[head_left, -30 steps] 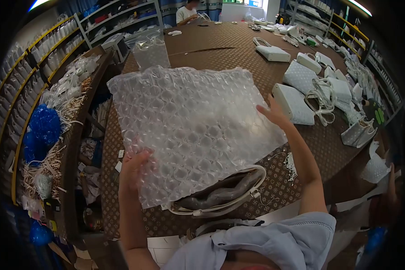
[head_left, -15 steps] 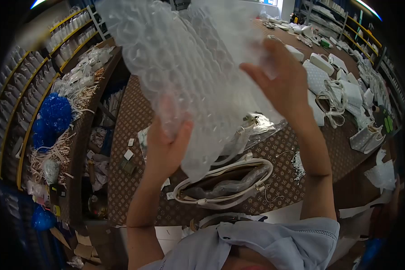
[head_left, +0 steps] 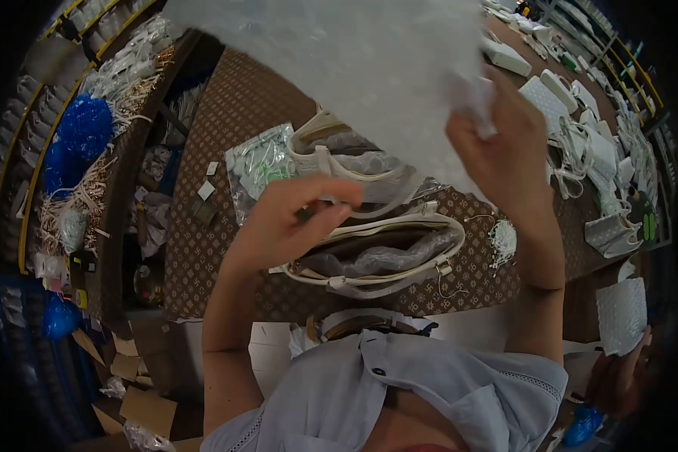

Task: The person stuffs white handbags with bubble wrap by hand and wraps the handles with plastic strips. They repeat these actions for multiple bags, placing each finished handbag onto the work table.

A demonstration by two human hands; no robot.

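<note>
My right hand (head_left: 505, 139) grips the edge of a translucent bubble wrap sheet (head_left: 346, 68), raised over the far side of the table and blurred by motion. Nothing shows in my left hand (head_left: 294, 222); its fingers are curled, with a gap to the thumb, above the near handbag. That cream handbag (head_left: 453, 239) lies with its mouth open and clear plastic (head_left: 384, 256) inside. Behind it, partly covered by the sheet, is a second pale handbag (head_left: 303, 151), also with plastic inside.
A clear packet with green print (head_left: 267, 162) lies at the left. White strings (head_left: 502, 242) are bunched on the patterned table (head_left: 241, 98). White bags (head_left: 591, 151) crowd the right side. At far right, another person's hand (head_left: 624, 371) holds a bubble wrap piece (head_left: 621, 316).
My left hand has let go of the bubble wrap and come down toward the near handbag. The bundled wrap has spread into a sheet, still in my right hand. The view has tilted down.
</note>
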